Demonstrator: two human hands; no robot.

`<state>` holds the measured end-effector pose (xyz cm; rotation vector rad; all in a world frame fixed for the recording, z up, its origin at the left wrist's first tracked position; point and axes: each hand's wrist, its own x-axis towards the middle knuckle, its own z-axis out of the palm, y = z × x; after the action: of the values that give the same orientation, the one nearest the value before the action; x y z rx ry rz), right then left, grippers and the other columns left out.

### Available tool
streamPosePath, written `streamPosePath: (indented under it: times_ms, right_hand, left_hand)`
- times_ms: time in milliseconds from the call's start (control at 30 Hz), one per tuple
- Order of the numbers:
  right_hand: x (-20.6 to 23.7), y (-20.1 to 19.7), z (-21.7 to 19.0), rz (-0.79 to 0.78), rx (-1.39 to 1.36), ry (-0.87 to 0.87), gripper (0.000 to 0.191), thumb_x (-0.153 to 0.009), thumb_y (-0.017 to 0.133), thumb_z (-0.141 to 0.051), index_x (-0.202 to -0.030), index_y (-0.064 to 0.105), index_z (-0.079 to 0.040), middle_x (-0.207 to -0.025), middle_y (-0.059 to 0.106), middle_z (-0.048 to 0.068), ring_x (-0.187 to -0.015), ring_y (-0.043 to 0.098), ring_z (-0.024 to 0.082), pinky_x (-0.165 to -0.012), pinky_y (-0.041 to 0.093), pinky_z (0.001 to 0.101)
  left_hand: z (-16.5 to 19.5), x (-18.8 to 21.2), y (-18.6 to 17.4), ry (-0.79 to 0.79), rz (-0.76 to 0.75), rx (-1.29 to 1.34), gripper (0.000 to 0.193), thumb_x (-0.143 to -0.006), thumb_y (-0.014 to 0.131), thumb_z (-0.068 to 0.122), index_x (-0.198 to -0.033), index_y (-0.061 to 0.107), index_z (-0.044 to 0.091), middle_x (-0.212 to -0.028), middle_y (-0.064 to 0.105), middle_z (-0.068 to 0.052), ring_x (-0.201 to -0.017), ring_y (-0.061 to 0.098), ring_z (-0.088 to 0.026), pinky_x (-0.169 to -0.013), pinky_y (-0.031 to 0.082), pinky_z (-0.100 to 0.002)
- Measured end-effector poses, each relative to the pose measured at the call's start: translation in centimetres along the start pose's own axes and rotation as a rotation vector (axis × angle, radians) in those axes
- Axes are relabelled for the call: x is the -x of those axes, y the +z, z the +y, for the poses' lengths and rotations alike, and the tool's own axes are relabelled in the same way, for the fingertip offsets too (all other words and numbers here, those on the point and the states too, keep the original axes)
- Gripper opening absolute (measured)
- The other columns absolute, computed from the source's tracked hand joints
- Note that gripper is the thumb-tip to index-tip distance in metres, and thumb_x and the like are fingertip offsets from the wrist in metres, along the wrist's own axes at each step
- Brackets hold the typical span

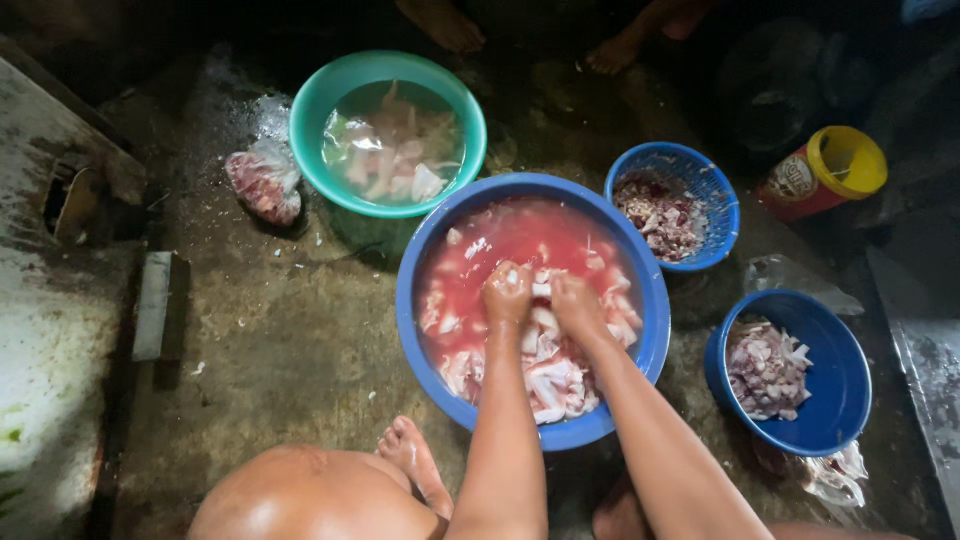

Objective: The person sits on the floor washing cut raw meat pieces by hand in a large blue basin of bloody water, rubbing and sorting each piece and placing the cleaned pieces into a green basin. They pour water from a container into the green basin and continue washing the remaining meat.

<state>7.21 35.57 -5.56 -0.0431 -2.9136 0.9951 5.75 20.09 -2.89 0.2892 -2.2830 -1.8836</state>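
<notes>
both hands, left hand (507, 293) and right hand (575, 303), fingers curled pinching one pale meat piece (540, 290) above the blue basin (425, 300) of red water.

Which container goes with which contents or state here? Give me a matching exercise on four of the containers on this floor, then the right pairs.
Column one:
1. big blue basin
2. green basin
3. blue perforated basket
4. yellow-mouthed red canister

Column two:
A. lying on its side
B. pale meat pieces in clear water
C. reddish water, with the left hand and right hand gripping a pale meat piece
D. small dark red meat scraps, no visible water

Pairs: 1-C, 2-B, 3-D, 4-A
</notes>
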Motion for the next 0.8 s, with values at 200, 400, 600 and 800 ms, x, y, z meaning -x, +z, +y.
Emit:
streamPosePath:
  times_ms: [200, 400, 600, 800]
  right_hand:
    - [0.1, 0.1, -0.7, 0.11, 0.273, 0.346, 0.058, -0.108, 0.035, -0.038, -0.086, 0.074, 0.0, -0.093, 0.07, 0.029, -0.089, 0.067, 0.049, -0.083, 0.052, 0.057]
    - [0.1, -2.2, -1.3, 0.313, -0.093, 0.488, 0.06, -0.111, 0.042, -0.045, -0.1, 0.069, 0.008, -0.086, 0.07, 0.029, -0.082, 0.069, 0.043, -0.077, 0.052, 0.0518]
    - [0.1, -2.5, -2.4, -0.115, -0.471, 0.413, 0.034, -0.103, 0.055, -0.033, -0.093, 0.068, -0.003, -0.068, 0.059, 0.001, -0.06, 0.054, 0.013, -0.054, 0.045, 0.032]
    - [0.6, -2.2, -1.9, -0.147, -0.609, 0.463, 0.034, -0.104, 0.057, -0.031, -0.089, 0.072, -0.004, -0.066, 0.062, 0.001, -0.054, 0.052, 0.011, -0.048, 0.042, 0.0275]
  left_hand:
    - [-1.1, 0.1, 1.1, -0.009, -0.016, 0.028, 0.022, -0.089, 0.068, 0.026, -0.083, 0.067, 0.004, -0.08, 0.069, -0.023, -0.075, 0.066, -0.043, -0.07, 0.054, -0.048]
    - [-1.5, -0.3, 0.4, -0.098, 0.082, 0.08, 0.026, -0.094, 0.065, 0.027, -0.084, 0.064, 0.003, -0.079, 0.067, -0.022, -0.072, 0.065, -0.042, -0.068, 0.051, -0.049]
    - [-1.3, -0.3, -0.2, -0.029, 0.163, 0.078, 0.023, -0.094, 0.064, 0.029, -0.089, 0.064, 0.006, -0.076, 0.069, -0.019, -0.073, 0.068, -0.039, -0.069, 0.052, -0.048]
    - [-1.6, 0.0, -0.5, 0.176, 0.177, 0.043, 0.013, -0.087, 0.061, 0.02, -0.087, 0.06, 0.007, -0.077, 0.067, -0.019, -0.073, 0.067, -0.04, -0.068, 0.053, -0.049]
